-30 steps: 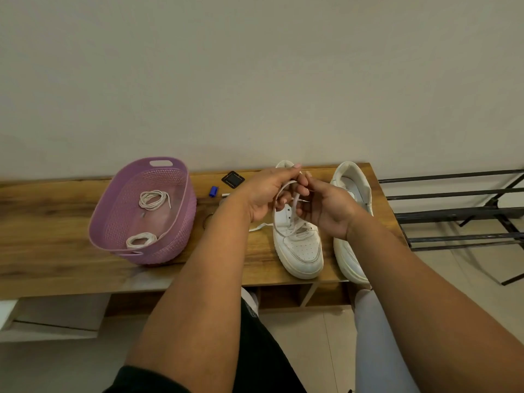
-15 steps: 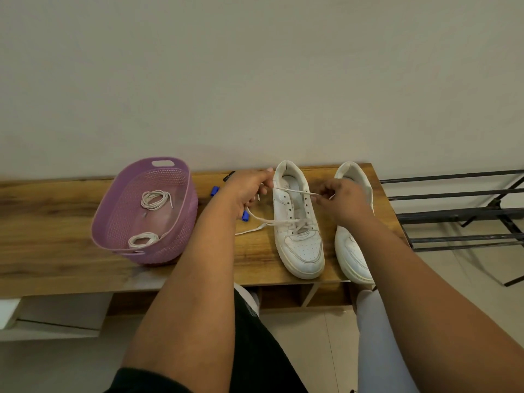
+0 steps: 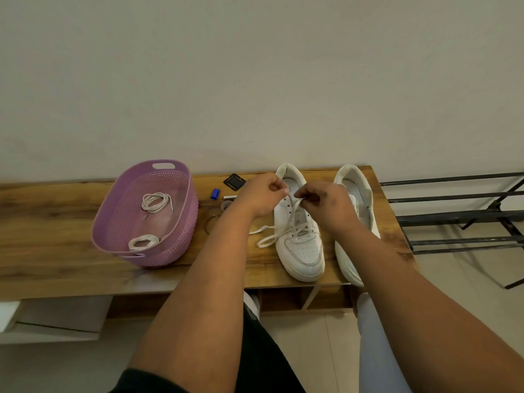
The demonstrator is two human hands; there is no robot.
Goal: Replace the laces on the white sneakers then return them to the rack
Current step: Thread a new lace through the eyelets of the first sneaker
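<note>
Above left sneaker [image 3: 300, 239] tongue: left hand [image 3: 259, 198] and right hand [image 3: 326, 202] close together, each pinching lace [image 3: 293, 208]. Lace ends trail off sneaker's left side. Right sneaker [image 3: 354, 194] just beside. Purple basket [image 3: 113, 222] with two coiled laces well left. Rack [image 3: 453, 217] right.

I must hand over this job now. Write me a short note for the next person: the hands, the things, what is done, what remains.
Left hand and right hand each pinch the lace above the left sneaker, threaded only through its lower eyelets.
Right sneaker stands beside it on the bench; its lacing is hidden.
Two coiled laces lie in the purple basket.
Left: finish lacing, check the other shoe, put both on the rack.
</note>
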